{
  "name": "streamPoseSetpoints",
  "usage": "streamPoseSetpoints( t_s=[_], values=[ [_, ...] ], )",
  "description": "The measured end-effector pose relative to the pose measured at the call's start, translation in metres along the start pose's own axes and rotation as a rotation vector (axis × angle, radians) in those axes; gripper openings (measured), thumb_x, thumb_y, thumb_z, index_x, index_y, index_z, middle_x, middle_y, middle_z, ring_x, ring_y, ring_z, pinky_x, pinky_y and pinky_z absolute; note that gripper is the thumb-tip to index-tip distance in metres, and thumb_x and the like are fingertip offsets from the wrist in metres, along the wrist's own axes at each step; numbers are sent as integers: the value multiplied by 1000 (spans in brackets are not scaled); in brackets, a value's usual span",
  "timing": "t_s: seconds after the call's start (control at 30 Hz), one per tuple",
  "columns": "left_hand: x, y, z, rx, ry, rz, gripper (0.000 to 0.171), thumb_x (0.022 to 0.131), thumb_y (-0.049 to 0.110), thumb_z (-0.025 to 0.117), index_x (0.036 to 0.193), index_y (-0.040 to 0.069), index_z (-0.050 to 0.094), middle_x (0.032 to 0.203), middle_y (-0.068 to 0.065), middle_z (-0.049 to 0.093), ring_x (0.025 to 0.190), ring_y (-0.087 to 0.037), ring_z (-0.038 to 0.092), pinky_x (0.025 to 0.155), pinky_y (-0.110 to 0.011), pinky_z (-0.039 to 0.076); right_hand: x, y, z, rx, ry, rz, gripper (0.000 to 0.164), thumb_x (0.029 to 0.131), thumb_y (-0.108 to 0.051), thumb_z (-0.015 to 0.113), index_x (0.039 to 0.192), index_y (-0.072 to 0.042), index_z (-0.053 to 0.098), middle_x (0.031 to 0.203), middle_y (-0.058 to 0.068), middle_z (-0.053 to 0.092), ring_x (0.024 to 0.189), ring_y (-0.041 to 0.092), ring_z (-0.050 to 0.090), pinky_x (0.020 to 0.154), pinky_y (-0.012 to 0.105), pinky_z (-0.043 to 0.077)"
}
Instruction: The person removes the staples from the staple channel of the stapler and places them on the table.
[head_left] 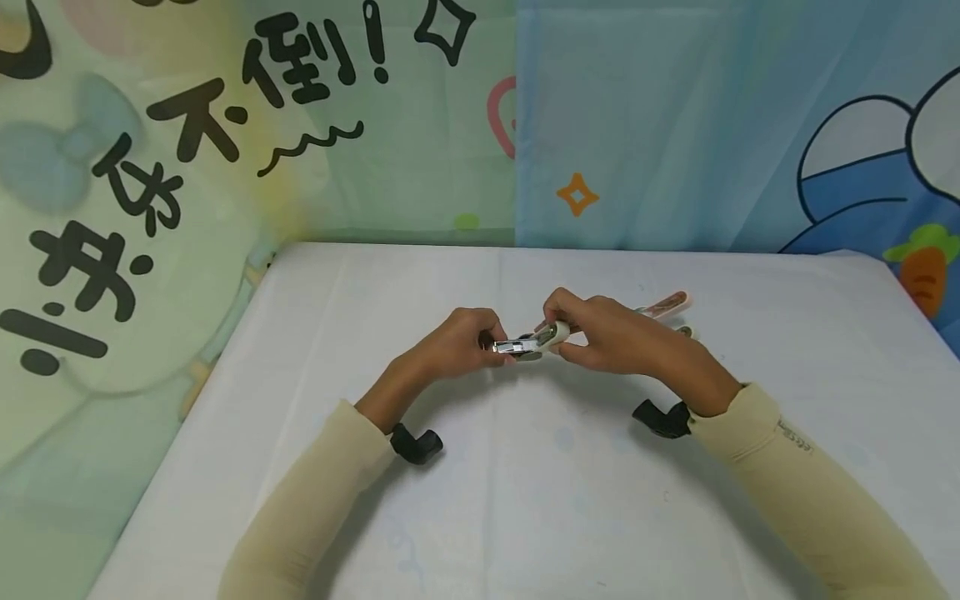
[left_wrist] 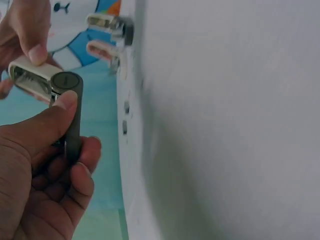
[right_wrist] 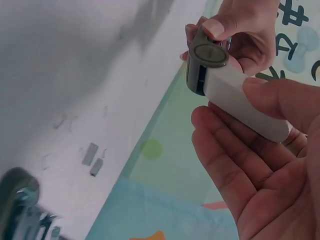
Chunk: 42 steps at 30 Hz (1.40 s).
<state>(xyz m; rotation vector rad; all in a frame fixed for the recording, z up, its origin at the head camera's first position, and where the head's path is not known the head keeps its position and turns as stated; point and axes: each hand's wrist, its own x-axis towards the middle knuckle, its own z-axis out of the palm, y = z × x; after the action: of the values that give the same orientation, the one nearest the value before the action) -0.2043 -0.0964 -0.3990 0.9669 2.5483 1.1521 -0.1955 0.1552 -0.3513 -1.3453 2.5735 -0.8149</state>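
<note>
Both hands hold one small stapler [head_left: 551,335] above the white table, its white arm and dark grey arm spread apart at an angle. My left hand [head_left: 461,342] pinches the dark grey arm [left_wrist: 74,127], thumb close to the round end at the joint. On the white arm [right_wrist: 227,95], the thumb of my right hand [head_left: 611,333] presses from one side with fingers beneath; in the right wrist view several of those fingers are stretched out. Bare metal inside the stapler shows in the head view.
A pink stapler [head_left: 667,307] lies behind the right hand, beside a second pale one [head_left: 685,332] partly hidden by the wrist. Short staple strips [right_wrist: 90,154] rest on the white cloth [head_left: 487,500]. Printed curtains [head_left: 637,125] hang behind the table.
</note>
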Motion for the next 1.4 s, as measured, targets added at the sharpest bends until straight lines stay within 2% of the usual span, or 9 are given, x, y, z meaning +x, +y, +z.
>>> streamPoseSetpoints(
  t_s=[0.3, 0.43, 0.6, 0.87, 0.97, 1.03, 1.17, 1.27, 1.4],
  values=[
    [2, 8, 21, -8, -200, -61, 20, 80, 17, 82, 83, 9, 64, 80, 2, 62, 71, -8, 55, 64, -21, 45, -25, -5, 4, -92, -22, 91, 34, 84, -7, 76, 102, -16, 49, 86, -2, 68, 76, 19, 65, 65, 34, 47],
    [1, 12, 29, -7, -258, -62, 20, 79, 19, 83, 81, 11, 65, 78, 3, 62, 68, -7, 54, 62, -21, 45, -34, -9, 5, -127, -74, 159, 30, 85, -12, 76, 104, -15, 53, 84, -1, 68, 60, 9, 52, 59, 30, 43],
    [-5, 23, 42, 17, -327, -43, 23, 79, 23, 84, 80, 13, 64, 73, 6, 61, 64, -5, 50, 59, -20, 42, -51, -18, 3, -122, -166, 268, 24, 86, -14, 74, 104, -15, 58, 76, -10, 56, 60, 7, 46, 58, 29, 40],
    [-10, 36, 49, 120, -341, -98, 25, 78, 22, 84, 83, 11, 63, 77, 4, 56, 70, -7, 48, 60, -20, 40, -56, -25, 21, -249, -242, 314, 28, 77, -17, 84, 91, -13, 59, 78, -6, 56, 70, 10, 52, 63, 31, 44],
    [-12, 37, 49, 134, -335, -114, 25, 78, 22, 85, 82, 12, 63, 77, 4, 56, 71, -8, 48, 60, -20, 40, -59, -31, 27, -342, -173, 282, 32, 76, -28, 84, 94, -12, 63, 80, -5, 54, 72, 11, 51, 63, 31, 44],
    [-13, 37, 49, 156, -327, -114, 25, 78, 24, 85, 82, 12, 63, 77, 4, 56, 70, -8, 47, 60, -20, 40, -58, -37, 30, -372, -63, 237, 33, 77, -31, 83, 97, -11, 66, 84, -3, 54, 77, 14, 51, 66, 33, 44],
    [-15, 38, 47, 189, -320, -118, 26, 78, 26, 84, 81, 12, 62, 77, 4, 56, 70, -8, 47, 61, -21, 39, -47, -48, 43, -340, 130, 89, 17, 86, -21, 77, 96, -10, 69, 87, -1, 53, 83, 16, 50, 68, 31, 44],
    [-16, 39, 48, 166, -316, -113, 26, 78, 25, 84, 79, 12, 61, 77, 4, 56, 70, -9, 48, 61, -21, 40, -38, -52, 55, -302, 131, 61, 4, 87, -11, 74, 87, -11, 70, 80, -4, 49, 74, 13, 46, 65, 27, 41],
    [-15, 38, 49, 138, -305, -88, 26, 79, 24, 84, 78, 13, 60, 77, 4, 55, 71, -8, 48, 62, -20, 41, -35, -51, 65, -345, 113, 141, 7, 82, -11, 79, 80, -12, 72, 73, -8, 45, 64, 10, 42, 60, 25, 38]
  ],
)
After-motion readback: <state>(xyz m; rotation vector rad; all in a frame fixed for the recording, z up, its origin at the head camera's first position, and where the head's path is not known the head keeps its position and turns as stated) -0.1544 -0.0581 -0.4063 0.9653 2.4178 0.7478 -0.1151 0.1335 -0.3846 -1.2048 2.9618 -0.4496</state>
